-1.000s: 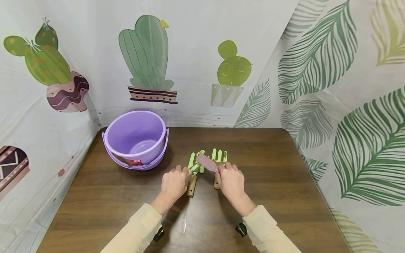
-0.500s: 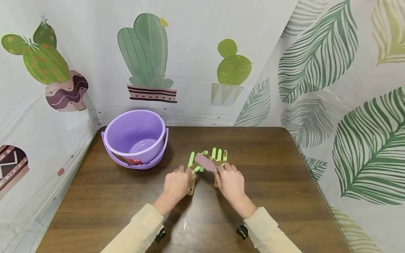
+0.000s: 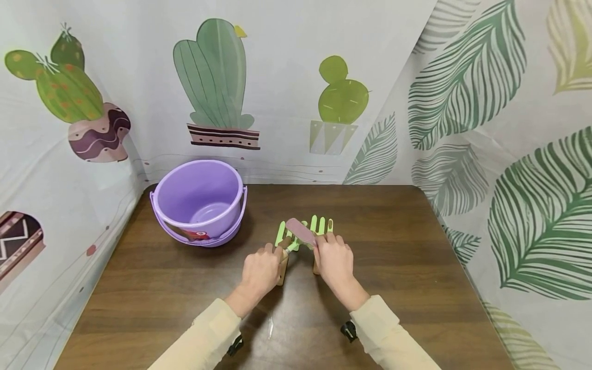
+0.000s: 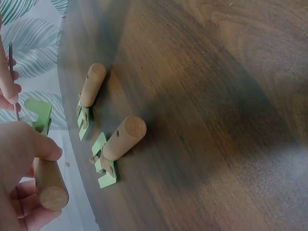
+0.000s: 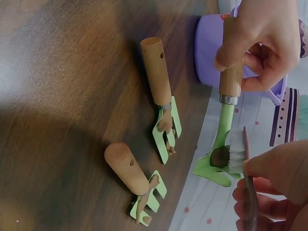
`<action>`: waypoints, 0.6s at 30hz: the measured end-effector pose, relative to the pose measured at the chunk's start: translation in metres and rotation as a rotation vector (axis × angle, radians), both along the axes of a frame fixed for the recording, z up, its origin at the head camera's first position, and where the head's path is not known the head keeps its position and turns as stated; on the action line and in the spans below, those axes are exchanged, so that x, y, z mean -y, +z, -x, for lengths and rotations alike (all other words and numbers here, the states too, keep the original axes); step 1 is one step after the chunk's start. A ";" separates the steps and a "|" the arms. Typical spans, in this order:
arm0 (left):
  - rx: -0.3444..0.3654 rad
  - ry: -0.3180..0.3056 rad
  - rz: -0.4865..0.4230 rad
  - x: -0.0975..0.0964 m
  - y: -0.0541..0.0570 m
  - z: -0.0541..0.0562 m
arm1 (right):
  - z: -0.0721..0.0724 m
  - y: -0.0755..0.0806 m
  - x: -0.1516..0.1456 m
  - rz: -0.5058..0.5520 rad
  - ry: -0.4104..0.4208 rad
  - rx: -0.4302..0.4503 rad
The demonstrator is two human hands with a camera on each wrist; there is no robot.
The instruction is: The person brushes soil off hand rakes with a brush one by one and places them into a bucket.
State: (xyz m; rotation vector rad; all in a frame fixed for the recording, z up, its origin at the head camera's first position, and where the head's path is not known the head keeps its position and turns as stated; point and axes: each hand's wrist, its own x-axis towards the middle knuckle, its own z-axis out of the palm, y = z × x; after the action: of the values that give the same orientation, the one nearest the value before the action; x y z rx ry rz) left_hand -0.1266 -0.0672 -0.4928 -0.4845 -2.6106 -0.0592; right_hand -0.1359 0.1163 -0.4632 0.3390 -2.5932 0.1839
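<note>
My left hand (image 3: 261, 270) grips the wooden handle of a green garden tool (image 5: 224, 125), raised over the table. A brown, mud-like lump (image 5: 220, 156) sticks to its head. In my right hand (image 3: 336, 257) is a brush (image 3: 300, 231) with a dull pink back, its white bristles (image 5: 237, 151) right at that lump. Two small green garden forks lie below on the table, one fork (image 5: 156, 72) nearer the bucket and another fork (image 5: 127, 171) farther right. Both have wooden handles and brown clumps between their prongs. The left hand partly covers one handle in the head view.
A purple bucket (image 3: 199, 195) stands at the back left of the brown wooden table (image 3: 393, 288), its handle lowered toward the front. Behind the table hangs a white cloth (image 3: 282, 92) printed with cacti and leaves. A small shiny strip (image 3: 271, 328) lies near the front.
My left hand has shifted slightly to the right with the garden tool. The brush has moved a little back and forth over the tool's head. Forks and bucket stay where they were.
</note>
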 end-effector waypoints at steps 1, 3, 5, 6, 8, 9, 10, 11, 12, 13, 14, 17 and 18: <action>-0.015 0.003 0.002 0.000 0.000 0.000 | 0.000 0.000 0.000 -0.004 -0.002 0.003; -0.041 0.007 0.003 0.001 0.000 0.001 | -0.001 0.000 0.000 -0.010 -0.005 0.010; -0.057 0.009 0.008 0.002 0.001 0.002 | -0.002 0.001 0.000 -0.017 -0.004 0.017; -0.061 0.007 0.012 0.002 0.001 0.002 | -0.002 0.002 0.000 -0.018 -0.002 0.020; -0.067 -0.001 0.011 0.004 0.001 0.003 | -0.003 0.003 -0.001 -0.021 0.004 0.023; -0.069 -0.003 0.012 0.004 0.001 0.003 | -0.003 0.004 -0.002 -0.023 0.007 0.023; -0.070 -0.005 0.012 0.005 0.001 0.003 | -0.004 0.005 -0.002 -0.023 0.010 0.021; -0.070 -0.006 0.015 0.005 0.001 0.003 | -0.005 0.006 -0.003 -0.022 0.013 0.022; -0.069 -0.005 0.018 0.006 0.001 0.003 | -0.005 0.006 -0.003 -0.023 0.015 0.021; -0.067 -0.003 0.022 0.007 0.001 0.004 | -0.006 0.006 -0.004 -0.025 0.017 0.022; -0.063 -0.002 0.026 0.007 0.001 0.004 | -0.007 0.006 -0.005 -0.027 0.018 0.024; -0.055 0.001 0.040 0.009 0.001 0.004 | -0.009 0.006 -0.007 -0.026 0.022 0.040; -0.056 0.001 0.039 0.009 0.001 0.005 | -0.009 0.006 -0.007 -0.025 0.023 0.047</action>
State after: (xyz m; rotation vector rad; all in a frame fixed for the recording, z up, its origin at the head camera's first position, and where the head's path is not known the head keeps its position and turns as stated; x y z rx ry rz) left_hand -0.1311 -0.0763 -0.4917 -0.4920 -2.5617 0.0060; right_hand -0.1266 0.1238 -0.4572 0.3779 -2.6408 0.1700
